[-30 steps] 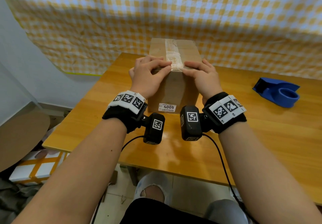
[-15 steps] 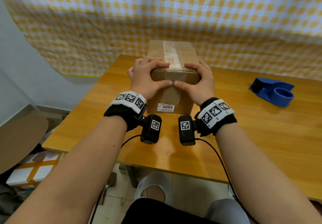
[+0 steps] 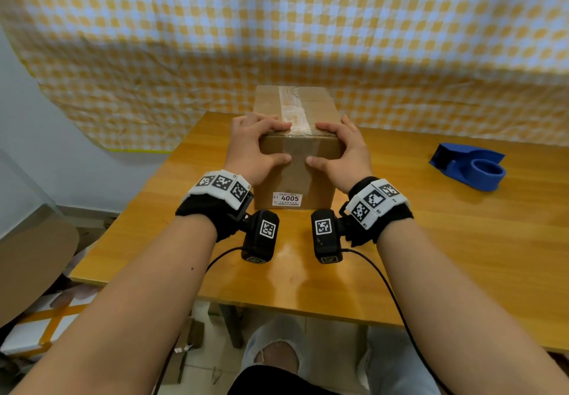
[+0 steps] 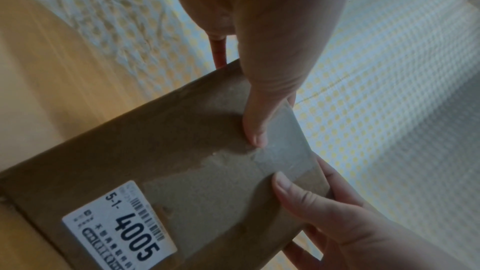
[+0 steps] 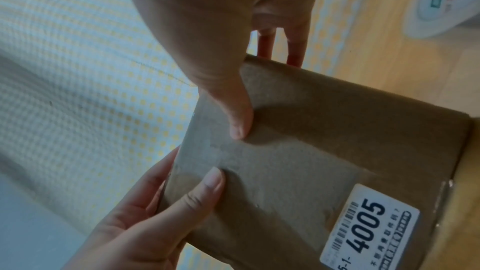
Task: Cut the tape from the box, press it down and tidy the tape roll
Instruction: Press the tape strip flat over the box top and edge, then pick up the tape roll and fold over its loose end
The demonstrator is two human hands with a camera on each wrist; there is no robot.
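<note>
Tape [image 3: 292, 114] on the box [image 3: 295, 176] may stay bubbly, though that's hard to see, because both hands, left hand [image 3: 252, 148] and right hand [image 3: 346, 151], have fingers clamped on its 6 o'clock edge and could tip it.

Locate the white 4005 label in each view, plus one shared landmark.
Head: 4005 label centre, low on the box's near face.
Left wrist: label lower left, rotated.
Right wrist: label lower right, rotated.
Shared landmark: both thumbs pressing that face above the label, left thumb.

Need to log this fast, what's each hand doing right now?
Left hand: grips the box, fingers on top, thumb on the front.
Right hand: grips the box likewise.
</note>
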